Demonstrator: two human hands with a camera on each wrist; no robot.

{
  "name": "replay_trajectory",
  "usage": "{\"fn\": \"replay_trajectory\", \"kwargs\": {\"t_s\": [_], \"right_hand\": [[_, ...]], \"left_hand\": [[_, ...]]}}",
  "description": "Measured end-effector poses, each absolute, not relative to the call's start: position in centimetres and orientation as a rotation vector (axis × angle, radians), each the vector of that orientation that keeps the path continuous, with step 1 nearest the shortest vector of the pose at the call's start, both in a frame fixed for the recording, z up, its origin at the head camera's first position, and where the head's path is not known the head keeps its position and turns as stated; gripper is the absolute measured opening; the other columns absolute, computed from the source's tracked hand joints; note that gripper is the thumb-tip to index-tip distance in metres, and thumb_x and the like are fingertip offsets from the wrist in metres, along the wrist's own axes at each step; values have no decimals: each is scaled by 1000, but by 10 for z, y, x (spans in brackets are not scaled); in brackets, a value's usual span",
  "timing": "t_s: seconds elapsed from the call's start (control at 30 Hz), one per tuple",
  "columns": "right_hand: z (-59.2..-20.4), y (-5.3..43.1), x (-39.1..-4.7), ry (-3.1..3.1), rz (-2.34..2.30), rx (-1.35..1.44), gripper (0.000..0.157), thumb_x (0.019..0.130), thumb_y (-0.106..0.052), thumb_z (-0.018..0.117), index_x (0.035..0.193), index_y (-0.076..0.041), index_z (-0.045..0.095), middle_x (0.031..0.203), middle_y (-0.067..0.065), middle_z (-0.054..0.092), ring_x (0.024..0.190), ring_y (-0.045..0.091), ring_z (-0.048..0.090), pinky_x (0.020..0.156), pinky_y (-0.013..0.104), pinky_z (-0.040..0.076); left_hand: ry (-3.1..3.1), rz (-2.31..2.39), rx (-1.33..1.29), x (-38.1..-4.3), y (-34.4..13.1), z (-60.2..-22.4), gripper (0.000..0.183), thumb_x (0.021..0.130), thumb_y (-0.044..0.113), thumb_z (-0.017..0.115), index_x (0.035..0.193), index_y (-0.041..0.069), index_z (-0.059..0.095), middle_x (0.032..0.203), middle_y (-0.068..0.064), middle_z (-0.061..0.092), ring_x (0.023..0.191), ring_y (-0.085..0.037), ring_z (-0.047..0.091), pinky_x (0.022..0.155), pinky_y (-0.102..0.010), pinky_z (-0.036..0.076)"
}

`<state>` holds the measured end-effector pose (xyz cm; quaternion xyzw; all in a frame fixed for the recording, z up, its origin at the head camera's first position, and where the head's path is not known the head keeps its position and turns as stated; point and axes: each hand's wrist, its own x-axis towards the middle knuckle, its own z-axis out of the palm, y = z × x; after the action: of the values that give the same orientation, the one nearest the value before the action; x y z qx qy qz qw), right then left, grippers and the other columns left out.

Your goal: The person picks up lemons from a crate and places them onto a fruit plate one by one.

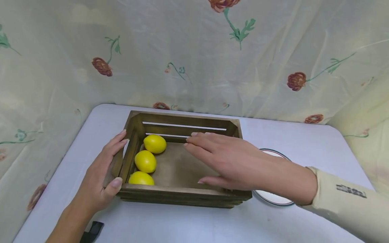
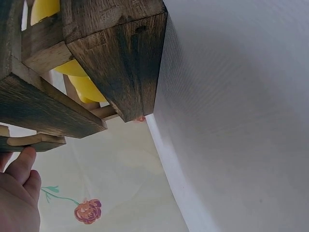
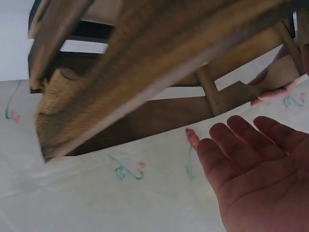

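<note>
A brown slatted wooden crate (image 1: 182,193) stands on the white table. Along its left end lie three lemons (image 1: 145,161) in a row. My left hand (image 1: 98,175) rests against the outside of that end, fingers extended and thumb by the front corner; the left wrist view has its fingertips right at the crate's rim. Over the right half of the crate, my right hand (image 1: 223,160) is held palm down with straight fingers and nothing in it. The right wrist view shows the open palm near the crate's slats. Part of the crate floor is hidden beneath this hand.
A round white plate (image 1: 275,199) with a dark rim lies right of the crate, partly covered by my right forearm. Floral curtains (image 1: 194,67) surround the table (image 1: 316,145) at the back and sides. A black object (image 1: 92,232) shows beside my left wrist.
</note>
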<state>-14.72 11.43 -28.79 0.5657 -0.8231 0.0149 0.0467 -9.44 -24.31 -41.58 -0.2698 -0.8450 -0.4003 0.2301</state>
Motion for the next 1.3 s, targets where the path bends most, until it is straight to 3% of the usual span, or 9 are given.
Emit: {"fn": "replay_trajectory", "kwargs": {"t_s": [0.67, 1.03, 1.2, 1.3], "right_hand": [[-299, 41, -166, -2370, -293, 1878, 81, 91, -53, 77, 154, -9, 49, 151, 8, 56, 140, 26, 52, 116, 36, 41], [-322, 13, -169, -2318, -341, 1982, 66, 92, -51, 76, 143, -13, 58, 133, 2, 65, 126, 20, 62, 106, 31, 49], [-333, 2, -168, -2318, -348, 1984, 47, 98, -33, 70, 140, -16, 60, 128, -1, 66, 115, 17, 64, 100, 31, 52], [-338, -6, -168, -2315, -394, 1965, 44, 99, -27, 66, 142, -17, 60, 131, 0, 66, 115, 17, 64, 96, 30, 54]], "left_hand": [[-2319, -1107, -745, -94, -243, -417, 77, 103, 57, 44, 156, 1, 42, 167, -15, 35, 153, -31, 34, 124, -30, 22], [-2317, -1132, -741, -93, -243, -417, 76, 102, 55, 45, 156, 2, 43, 167, -15, 35, 152, -31, 34, 123, -30, 23], [-2321, -1119, -740, -94, -243, -417, 77, 103, 56, 44, 156, 1, 42, 167, -15, 35, 153, -31, 34, 123, -29, 23], [-2307, -1115, -748, -94, -243, -416, 78, 103, 57, 43, 155, 0, 43, 166, -16, 36, 152, -30, 35, 123, -29, 23]]}}
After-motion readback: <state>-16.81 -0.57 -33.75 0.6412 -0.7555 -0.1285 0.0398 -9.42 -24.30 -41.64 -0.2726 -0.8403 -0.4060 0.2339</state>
